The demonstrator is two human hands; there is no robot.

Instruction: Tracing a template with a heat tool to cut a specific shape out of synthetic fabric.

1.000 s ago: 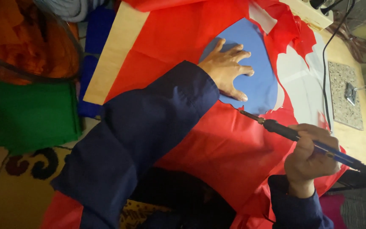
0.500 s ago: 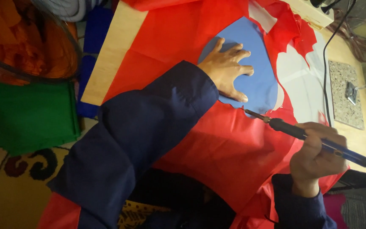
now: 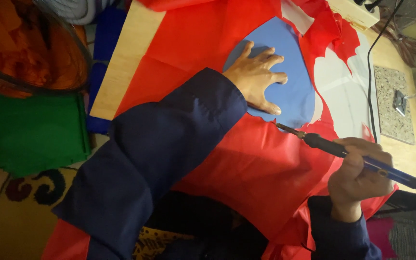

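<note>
Blue round template (image 3: 290, 82) partly hidden under red fabric sheet (image 3: 246, 168) on wooden desk (image 3: 121, 82). Left hand (image 3: 256, 77) spread flat on template; right hand (image 3: 357, 171) fisted around black-and-blue soldering iron (image 3: 352, 155), tip at template's edge.

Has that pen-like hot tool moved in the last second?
Yes. The tool in the right hand slid slightly along the red cloth, away from the left hand, toward the stone slab.

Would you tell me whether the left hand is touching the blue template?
Touching: the head view shows the left hand spread flat, fingers pressed on the blue template.
</note>
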